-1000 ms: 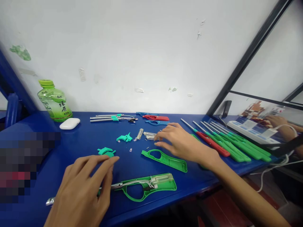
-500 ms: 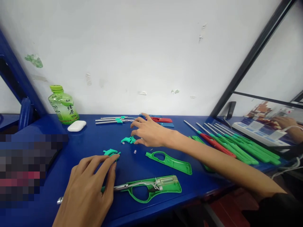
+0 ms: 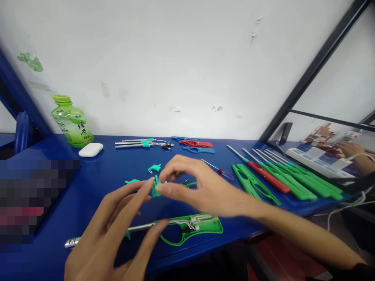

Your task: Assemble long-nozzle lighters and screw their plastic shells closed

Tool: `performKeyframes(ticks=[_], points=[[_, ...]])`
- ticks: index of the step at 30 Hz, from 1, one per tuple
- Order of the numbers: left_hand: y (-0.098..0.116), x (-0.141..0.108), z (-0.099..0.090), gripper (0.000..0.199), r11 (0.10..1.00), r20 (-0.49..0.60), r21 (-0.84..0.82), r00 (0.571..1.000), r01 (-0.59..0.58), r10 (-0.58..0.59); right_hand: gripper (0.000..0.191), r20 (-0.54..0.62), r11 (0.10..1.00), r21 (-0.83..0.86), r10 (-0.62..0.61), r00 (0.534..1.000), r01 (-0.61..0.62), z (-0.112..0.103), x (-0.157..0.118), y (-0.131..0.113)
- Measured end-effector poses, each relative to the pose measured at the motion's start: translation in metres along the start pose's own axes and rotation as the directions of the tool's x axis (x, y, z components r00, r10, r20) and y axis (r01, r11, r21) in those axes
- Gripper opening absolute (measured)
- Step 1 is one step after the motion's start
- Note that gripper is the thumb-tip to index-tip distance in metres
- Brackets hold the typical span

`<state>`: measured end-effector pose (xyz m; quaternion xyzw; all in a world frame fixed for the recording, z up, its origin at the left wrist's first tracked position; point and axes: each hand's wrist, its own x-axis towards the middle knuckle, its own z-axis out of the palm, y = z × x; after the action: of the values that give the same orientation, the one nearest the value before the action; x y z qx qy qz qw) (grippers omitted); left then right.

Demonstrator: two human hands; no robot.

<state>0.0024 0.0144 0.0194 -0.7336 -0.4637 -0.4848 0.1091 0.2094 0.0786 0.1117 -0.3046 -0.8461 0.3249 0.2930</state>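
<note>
Turquoise piece [image 3: 155, 190]: one, small, bright plastic, slim upper prong, partly hidden; located between your hands above the counter [image 3: 102, 171], pinched in your right grip [image 3: 202, 189]. Your left grip [image 3: 114, 222]: thumb and fingers apart, index tip close by, contact unclear. Below: green half-shell [image 3: 209, 229], open, white wires [image 3: 191, 223], silver tube [image 3: 142, 227].

Lettering on the green bottle [image 3: 73, 122]
Two dark Chinese characters [image 3: 83, 128], 绿茶 ("green tea"), run down its label [image 3: 70, 129]; the smaller print is too small to read.
</note>
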Motion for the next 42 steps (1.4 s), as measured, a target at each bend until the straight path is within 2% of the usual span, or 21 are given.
performKeyframes(ticks=[3, 6, 8, 11, 14, 17, 19, 21, 23, 27, 29, 32, 35, 38, 42], points=[[0.002, -0.005, -0.004, 0.048, 0.994, 0.015, -0.008, 0.994, -0.112, 0.112, 0.018, -0.029, 0.991, 0.112, 0.082, 0.996, -0.078, 0.021, -0.017, -0.008], [-0.003, -0.007, -0.005, 0.045, 0.978, 0.043, -0.023, 0.977, -0.209, 0.21, 0.018, -0.077, 0.993, 0.1, 0.072, 0.994, -0.064, 0.03, -0.026, -0.006], [-0.003, -0.007, -0.004, 0.039, 0.985, 0.056, -0.047, 0.984, -0.164, 0.167, 0.015, -0.119, 0.999, 0.035, 0.038, 0.992, -0.034, 0.031, -0.031, -0.002], [0.002, -0.006, -0.001, 0.029, 0.998, 0.067, -0.05, 0.997, -0.026, 0.029, 0.011, -0.2, 0.998, -0.052, 0.017, 0.98, -0.029, 0.03, -0.04, 0.004], [0.009, -0.005, 0.003, 0.021, 0.994, 0.078, -0.086, 0.995, 0.072, -0.065, 0.029, -0.243, 0.994, -0.105, -0.015, 0.97, -0.011, 0.03, -0.051, 0.012], [0.01, -0.006, 0.005, 0.022, 0.972, 0.107, -0.163, 0.983, 0.167, -0.151, 0.028, -0.223, 0.969, -0.214, -0.173, 0.959, 0.125, 0.032, -0.059, 0.022], [0.01, -0.007, 0.006, 0.021, 0.966, 0.113, -0.191, 0.982, 0.173, -0.153, 0.02, -0.227, 0.934, -0.292, -0.275, 0.934, 0.204, 0.035, -0.063, 0.027], [0.01, -0.008, 0.007, 0.018, 0.97, 0.111, -0.205, 0.987, 0.134, -0.113, 0.012, -0.23, 0.91, -0.348, -0.317, 0.92, 0.226, 0.037, -0.064, 0.029], [0.011, -0.008, 0.008, 0.016, 0.97, 0.109, -0.228, 0.992, 0.089, -0.066, 0.01, -0.227, 0.905, -0.369, -0.308, 0.924, 0.211, 0.039, -0.065, 0.028], [0.013, -0.009, 0.01, 0.015, 0.957, 0.083, -0.289, 0.996, 0.001, 0.024, 0.017, -0.266, 0.947, -0.284, -0.228, 0.937, 0.15, 0.041, -0.065, 0.023], [0.011, -0.008, 0.01, 0.018, 0.958, 0.118, -0.287, 0.992, -0.013, 0.049, 0.018, -0.26, 0.953, -0.269, -0.213, 0.942, 0.141, 0.04, -0.067, 0.022], [0.003, -0.008, 0.009, 0.021, 0.964, 0.209, -0.264, 0.974, -0.033, 0.09, 0.013, -0.264, 0.935, -0.34, -0.194, 0.945, 0.096, 0.036, -0.075, 0.023], [-0.006, -0.006, 0.008, 0.023, 0.964, 0.264, -0.248, 0.95, -0.101, 0.168, 0.007, -0.252, 0.913, -0.409, -0.123, 0.96, 0.009, 0.031, -0.091, 0.027], [-0.012, -0.008, 0.009, 0.026, 0.947, 0.271, -0.252, 0.925, -0.199, 0.267, 0.009, -0.196, 0.895, -0.445, -0.058, 0.979, -0.036, 0.029, -0.106, 0.031], [-0.019, -0.016, 0.01, 0.031, 0.949, 0.28, -0.192, 0.912, -0.251, 0.298, 0.011, -0.21, 0.888, -0.456, -0.049, 0.977, -0.054, 0.033, -0.114, 0.035]])
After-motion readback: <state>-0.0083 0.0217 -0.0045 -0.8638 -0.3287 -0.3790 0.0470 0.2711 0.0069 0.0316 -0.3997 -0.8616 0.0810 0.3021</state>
